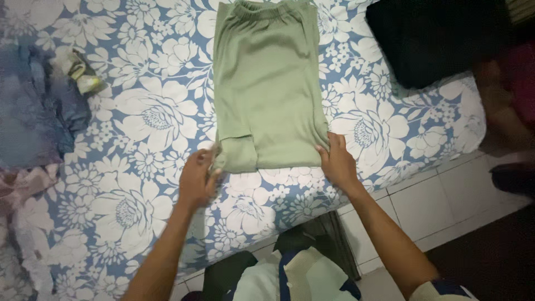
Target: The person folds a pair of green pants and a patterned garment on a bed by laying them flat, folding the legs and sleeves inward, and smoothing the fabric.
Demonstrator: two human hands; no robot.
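Observation:
A pale green garment (267, 83) with an elastic waistband lies folded lengthwise on a bed with a blue and white flowered sheet (139, 184). My left hand (198, 177) pinches the garment's near left corner, where a small flap is turned over. At the near right corner my right hand (336, 161) grips the edge with its fingers. The waistband points away from me.
A pile of blue and pinkish clothes (28, 111) lies at the left. A small crumpled pale item (83, 75) sits beside it. A black cloth (429, 39) lies at the far right corner. White floor tiles (446, 200) run along the bed's edge.

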